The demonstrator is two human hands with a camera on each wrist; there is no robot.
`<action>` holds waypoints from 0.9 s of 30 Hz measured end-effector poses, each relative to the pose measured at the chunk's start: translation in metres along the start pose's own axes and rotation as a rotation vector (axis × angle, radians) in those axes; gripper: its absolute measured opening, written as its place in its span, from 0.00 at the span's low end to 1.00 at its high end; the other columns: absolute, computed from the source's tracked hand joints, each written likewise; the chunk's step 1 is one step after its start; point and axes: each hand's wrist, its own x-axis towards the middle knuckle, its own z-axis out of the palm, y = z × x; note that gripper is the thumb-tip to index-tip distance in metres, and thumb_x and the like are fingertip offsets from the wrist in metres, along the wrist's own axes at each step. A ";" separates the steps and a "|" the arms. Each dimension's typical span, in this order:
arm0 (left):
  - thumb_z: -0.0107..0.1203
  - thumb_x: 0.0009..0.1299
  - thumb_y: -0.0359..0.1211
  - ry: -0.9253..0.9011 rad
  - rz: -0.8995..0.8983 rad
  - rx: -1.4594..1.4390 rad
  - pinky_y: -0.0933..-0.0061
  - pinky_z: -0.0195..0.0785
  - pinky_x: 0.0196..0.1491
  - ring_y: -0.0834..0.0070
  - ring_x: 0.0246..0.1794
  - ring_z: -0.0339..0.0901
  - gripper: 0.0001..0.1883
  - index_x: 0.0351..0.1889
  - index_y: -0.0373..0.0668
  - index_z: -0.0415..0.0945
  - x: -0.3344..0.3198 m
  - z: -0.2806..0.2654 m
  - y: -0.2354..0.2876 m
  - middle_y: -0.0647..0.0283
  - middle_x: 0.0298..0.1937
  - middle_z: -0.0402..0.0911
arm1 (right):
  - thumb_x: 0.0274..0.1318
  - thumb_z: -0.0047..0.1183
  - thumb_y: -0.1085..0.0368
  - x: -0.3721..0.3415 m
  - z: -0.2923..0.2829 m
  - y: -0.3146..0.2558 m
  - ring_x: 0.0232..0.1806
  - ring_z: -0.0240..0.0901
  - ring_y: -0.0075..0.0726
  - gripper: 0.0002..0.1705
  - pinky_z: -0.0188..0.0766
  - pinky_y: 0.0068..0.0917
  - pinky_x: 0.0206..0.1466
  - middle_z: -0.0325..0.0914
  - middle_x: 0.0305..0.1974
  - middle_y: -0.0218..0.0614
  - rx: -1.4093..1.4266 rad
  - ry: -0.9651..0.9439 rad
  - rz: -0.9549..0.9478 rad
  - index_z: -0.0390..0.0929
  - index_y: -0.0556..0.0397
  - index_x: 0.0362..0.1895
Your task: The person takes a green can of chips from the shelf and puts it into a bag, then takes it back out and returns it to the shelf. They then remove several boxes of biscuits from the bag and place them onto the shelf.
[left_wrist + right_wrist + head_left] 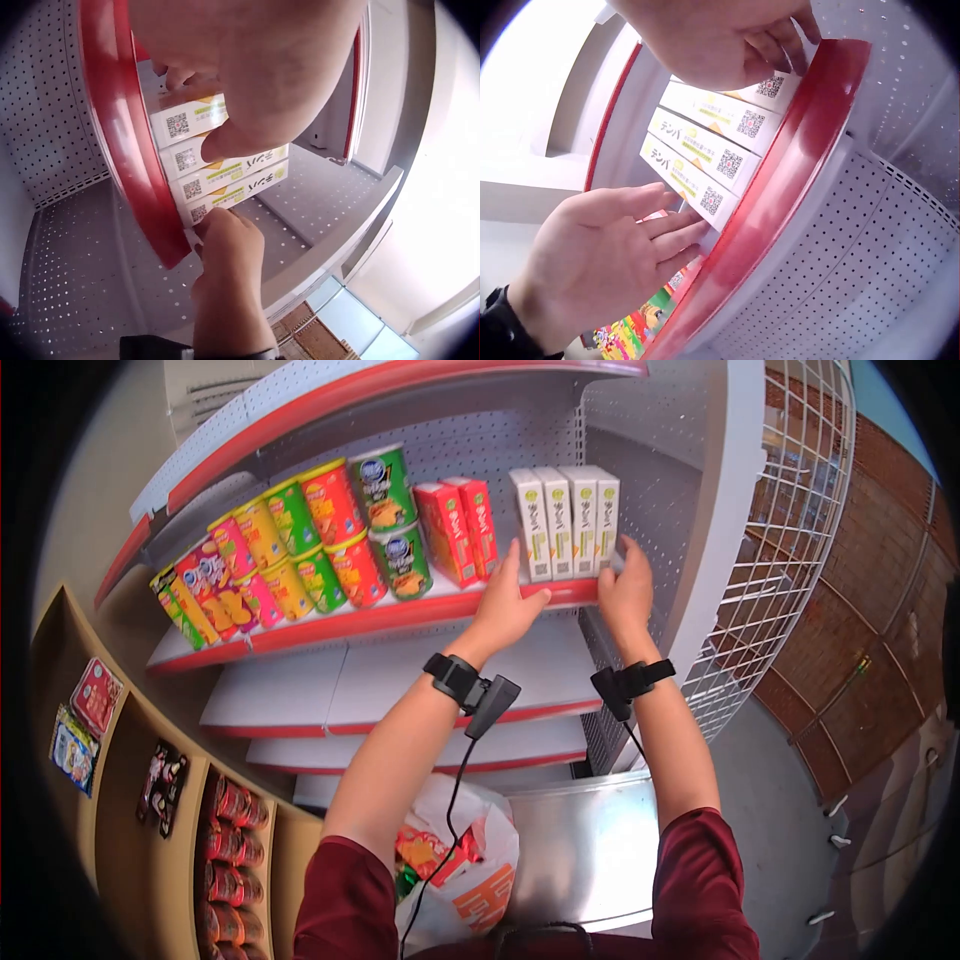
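Several white upright boxes (558,525) stand side by side in a row at the shelf's front edge, printed faces outward. My left hand (505,608) is at the row's left end, its fingers extended along the outer box and its thumb apart in front. In the right wrist view the left palm (604,232) shows bare. At the other end is my right hand (627,595), fingertips against the side of the last box and thumb near its lower front corner. Its fingers (776,49) look slightly bent in the right wrist view.
Two red boxes (456,530) stand left of the white row, then stacked chip canisters (352,540). A red shelf lip (400,612) runs below. Wire mesh (770,560) borders the right side. Below, a plastic bag (490,860) holds packets beside a metal surface (580,850).
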 end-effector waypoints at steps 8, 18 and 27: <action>0.53 0.63 0.30 -0.289 -0.148 -0.024 0.77 0.67 0.44 0.78 0.42 0.74 0.13 0.45 0.37 0.73 -0.127 -0.156 0.032 0.61 0.41 0.78 | 0.41 0.45 0.75 -0.113 -0.047 -0.025 0.48 0.68 0.47 0.22 0.65 0.35 0.51 0.71 0.43 0.46 0.224 -0.181 -0.285 0.68 0.57 0.47; 0.53 0.63 0.28 -0.129 -0.264 -0.292 0.75 0.67 0.49 0.74 0.46 0.74 0.17 0.49 0.33 0.70 -0.162 -0.187 0.015 0.56 0.46 0.76 | 0.46 0.47 0.70 -0.068 0.023 -0.082 0.55 0.65 0.52 0.31 0.61 0.35 0.57 0.68 0.52 0.54 0.273 -0.214 -0.322 0.59 0.60 0.58; 0.54 0.59 0.29 0.204 -0.038 -0.230 0.68 0.54 0.61 0.55 0.62 0.60 0.36 0.63 0.27 0.49 0.000 -0.053 -0.059 0.41 0.60 0.61 | 0.46 0.51 0.66 -0.026 0.082 -0.103 0.42 0.71 0.60 0.33 0.68 0.45 0.45 0.73 0.39 0.58 0.174 -0.327 -0.095 0.57 0.63 0.57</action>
